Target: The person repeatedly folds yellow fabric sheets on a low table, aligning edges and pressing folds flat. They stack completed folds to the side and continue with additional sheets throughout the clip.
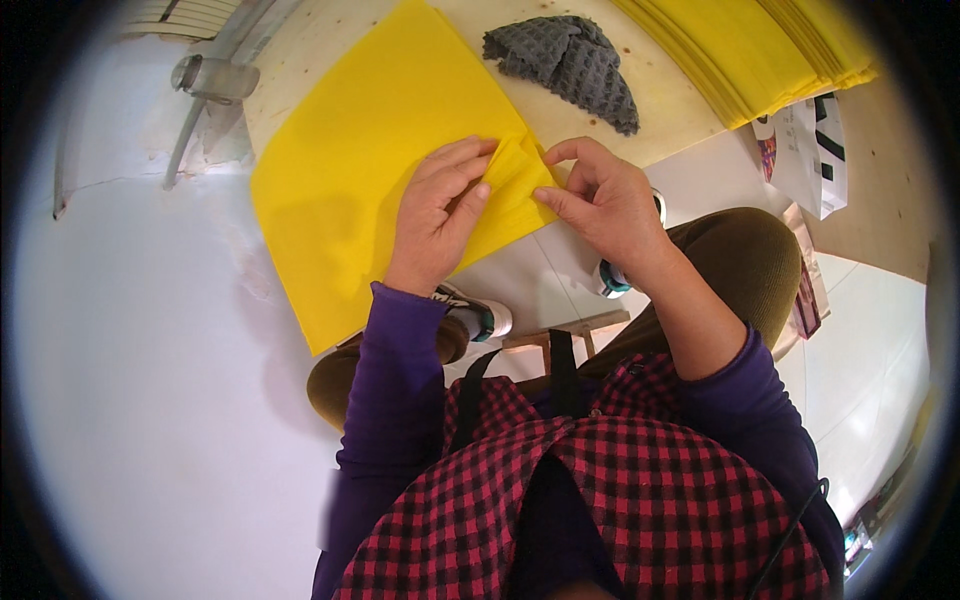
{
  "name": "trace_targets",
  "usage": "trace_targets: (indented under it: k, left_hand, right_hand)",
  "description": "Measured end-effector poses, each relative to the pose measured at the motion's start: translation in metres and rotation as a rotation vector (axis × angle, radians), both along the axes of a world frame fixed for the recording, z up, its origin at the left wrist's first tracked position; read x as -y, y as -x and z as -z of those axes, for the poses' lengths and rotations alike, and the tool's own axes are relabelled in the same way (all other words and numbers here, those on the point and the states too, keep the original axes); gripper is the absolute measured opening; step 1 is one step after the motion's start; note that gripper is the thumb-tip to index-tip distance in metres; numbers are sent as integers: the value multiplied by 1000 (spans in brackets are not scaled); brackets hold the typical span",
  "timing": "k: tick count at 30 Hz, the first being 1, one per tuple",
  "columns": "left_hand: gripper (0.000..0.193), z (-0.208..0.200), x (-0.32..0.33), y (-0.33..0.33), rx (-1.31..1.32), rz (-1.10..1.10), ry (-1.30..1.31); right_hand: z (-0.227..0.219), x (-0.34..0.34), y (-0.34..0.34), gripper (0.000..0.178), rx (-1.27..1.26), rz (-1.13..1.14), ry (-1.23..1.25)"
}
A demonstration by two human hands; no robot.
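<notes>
A large yellow sheet, like thin cloth or felt (340,160), lies partly on the wooden board and hangs over its near edge toward my knees. Its right-hand edge is bunched into small folds between my hands. My left hand (440,210) has its thumb and fingers bent around these folds, pinching the sheet. On the other side, my right hand (605,200) holds the sheet's edge with thumb and forefinger; its other fingers are curled. Just beyond my hands a crumpled grey waffle-weave cloth (565,65) rests on the board.
A stack of yellow sheets (760,50) lies at the far right of the wooden board (680,125). Beside it stands a white printed bag (810,160). A clear jar (215,78) is at the far left. Below are my knees, shoes and a small wooden frame (565,332).
</notes>
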State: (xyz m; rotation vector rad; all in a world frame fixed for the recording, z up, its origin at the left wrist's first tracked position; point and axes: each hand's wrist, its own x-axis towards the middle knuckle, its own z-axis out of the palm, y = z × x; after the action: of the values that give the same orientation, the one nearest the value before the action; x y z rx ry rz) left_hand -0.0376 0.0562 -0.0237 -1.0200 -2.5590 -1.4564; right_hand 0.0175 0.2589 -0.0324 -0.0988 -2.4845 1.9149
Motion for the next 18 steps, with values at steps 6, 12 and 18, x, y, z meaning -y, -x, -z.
trace_targets:
  k: [6,12,18]
  left_hand:
    - [20,-1,0,-1,1,-2,5]
    - [20,-2,-1,-1,3,-11,15]
    - [20,-3,-1,-2,-8,-13,20]
  right_hand:
    - [0,0,0,29,-6,-6,-12]
    - [0,0,0,29,-2,-8,-7]
    - [0,1,0,30,-5,-1,-9]
